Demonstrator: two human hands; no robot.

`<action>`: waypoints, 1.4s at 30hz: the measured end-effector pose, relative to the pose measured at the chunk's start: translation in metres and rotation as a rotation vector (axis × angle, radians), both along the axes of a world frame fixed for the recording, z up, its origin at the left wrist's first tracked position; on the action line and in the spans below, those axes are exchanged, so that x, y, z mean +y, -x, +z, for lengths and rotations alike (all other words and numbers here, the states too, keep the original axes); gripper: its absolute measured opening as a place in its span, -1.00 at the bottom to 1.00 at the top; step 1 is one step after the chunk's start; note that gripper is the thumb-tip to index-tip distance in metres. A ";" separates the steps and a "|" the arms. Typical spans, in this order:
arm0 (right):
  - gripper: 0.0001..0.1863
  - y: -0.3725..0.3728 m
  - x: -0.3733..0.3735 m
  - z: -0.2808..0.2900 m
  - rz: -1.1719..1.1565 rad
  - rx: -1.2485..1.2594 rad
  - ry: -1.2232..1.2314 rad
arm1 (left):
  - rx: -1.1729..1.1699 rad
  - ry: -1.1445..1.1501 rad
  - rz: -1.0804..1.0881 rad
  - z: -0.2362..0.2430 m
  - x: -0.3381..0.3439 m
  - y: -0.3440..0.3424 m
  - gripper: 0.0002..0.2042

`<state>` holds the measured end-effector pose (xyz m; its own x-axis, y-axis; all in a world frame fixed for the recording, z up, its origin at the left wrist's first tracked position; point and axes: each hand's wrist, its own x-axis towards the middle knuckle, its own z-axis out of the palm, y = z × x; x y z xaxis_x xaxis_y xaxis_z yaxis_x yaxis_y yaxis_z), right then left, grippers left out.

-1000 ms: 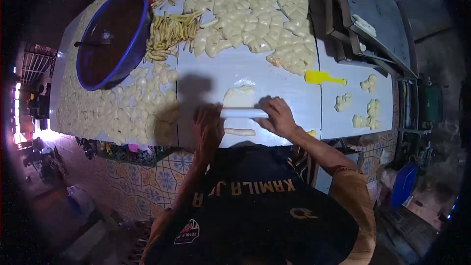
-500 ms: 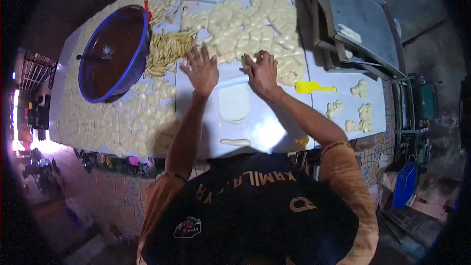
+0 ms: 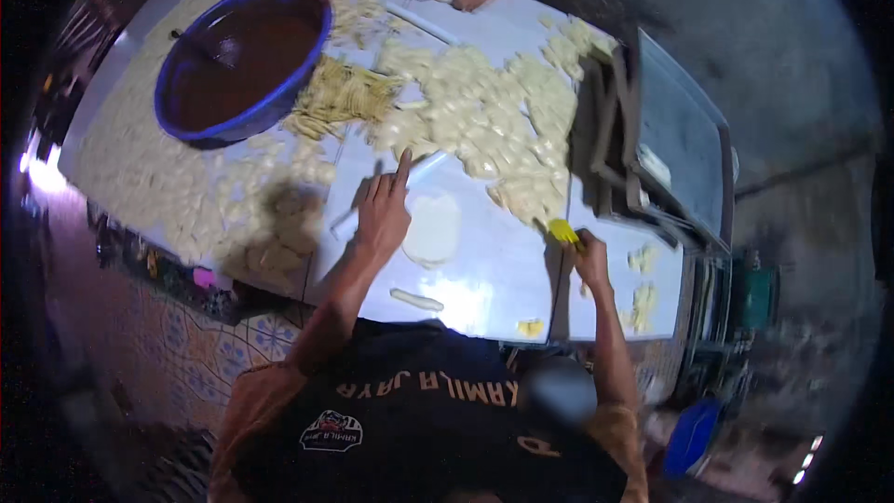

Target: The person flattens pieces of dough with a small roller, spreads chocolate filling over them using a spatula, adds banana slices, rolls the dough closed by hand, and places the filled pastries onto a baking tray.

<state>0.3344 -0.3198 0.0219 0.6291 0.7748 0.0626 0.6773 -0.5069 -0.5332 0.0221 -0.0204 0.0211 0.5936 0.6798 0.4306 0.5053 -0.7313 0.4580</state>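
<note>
The left hand (image 3: 384, 214), fingers stretched and slightly spread, lies across a white rolling pin (image 3: 428, 168) that slants over the bench (image 3: 494, 279), just beyond a flattened dough sheet (image 3: 432, 231). The right hand (image 3: 589, 259) is closed around a yellow scoop (image 3: 562, 231) toward the bench's right edge — whether the scoop touches the surface, I cannot tell. A dough strip (image 3: 416, 300) lies near the near edge; a blue basin (image 3: 268, 115) stands toward the far left corner.
</note>
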 end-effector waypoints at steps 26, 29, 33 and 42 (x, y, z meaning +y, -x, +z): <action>-0.80 0.286 0.627 0.142 1.258 -0.563 0.270 | 0.014 0.111 0.552 -0.111 -0.117 0.122 -0.47; -0.88 0.277 0.629 0.116 1.478 -0.530 0.389 | 0.232 0.079 0.401 -0.045 -0.094 0.126 -0.46; -0.81 0.300 0.636 0.138 1.662 -0.359 0.500 | 0.053 0.035 0.513 -0.055 -0.093 0.127 -0.44; -0.85 0.227 0.561 0.238 1.766 -0.052 0.337 | 0.107 -0.112 0.537 -0.069 -0.095 0.128 -0.57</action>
<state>0.1070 0.2411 0.2599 -0.8668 0.4410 -0.2326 0.4929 0.6874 -0.5335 -0.1060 -0.1157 -0.0481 0.2209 0.8526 0.4736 0.8598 -0.3995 0.3181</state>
